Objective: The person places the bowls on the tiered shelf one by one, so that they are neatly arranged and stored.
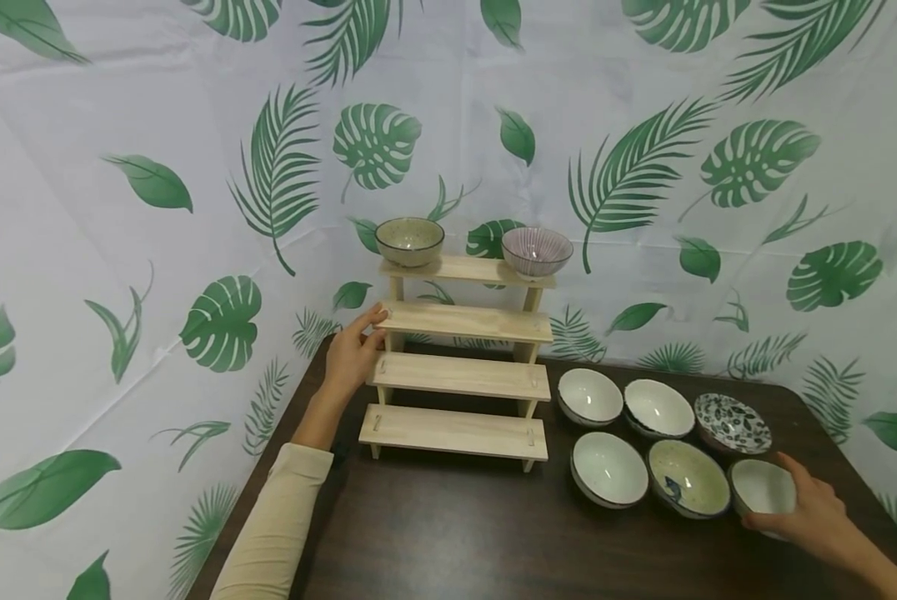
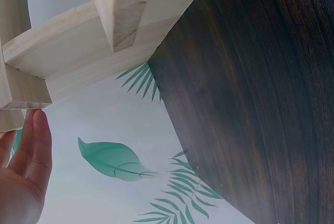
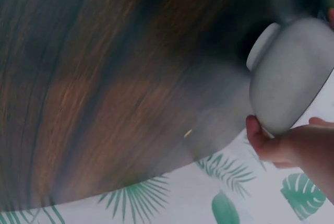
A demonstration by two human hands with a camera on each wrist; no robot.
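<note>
A four-step pale wooden display shelf (image 1: 459, 375) stands on the dark table. My left hand (image 1: 354, 354) is at its left side, touching the end of the second step from the top. In the left wrist view the visible fingers (image 2: 40, 145) look fairly straight against the wood; part of the hand is out of frame. At the front right, my right hand (image 1: 812, 508) grips a small white bowl (image 1: 764, 486) by its sides, thumb near and fingers far. The right wrist view shows that bowl's plain pale outside (image 3: 292, 72) and its foot ring.
On the top step sit a green bowl (image 1: 409, 242) and a purple-striped bowl (image 1: 537, 252). Right of the shelf are white bowls (image 1: 589, 397) (image 1: 658, 408) (image 1: 609, 468), a yellow-green bowl (image 1: 692, 479) and a black-and-white patterned bowl (image 1: 734, 422). Leaf-print cloth (image 1: 463, 125) hangs behind the table (image 1: 448, 533).
</note>
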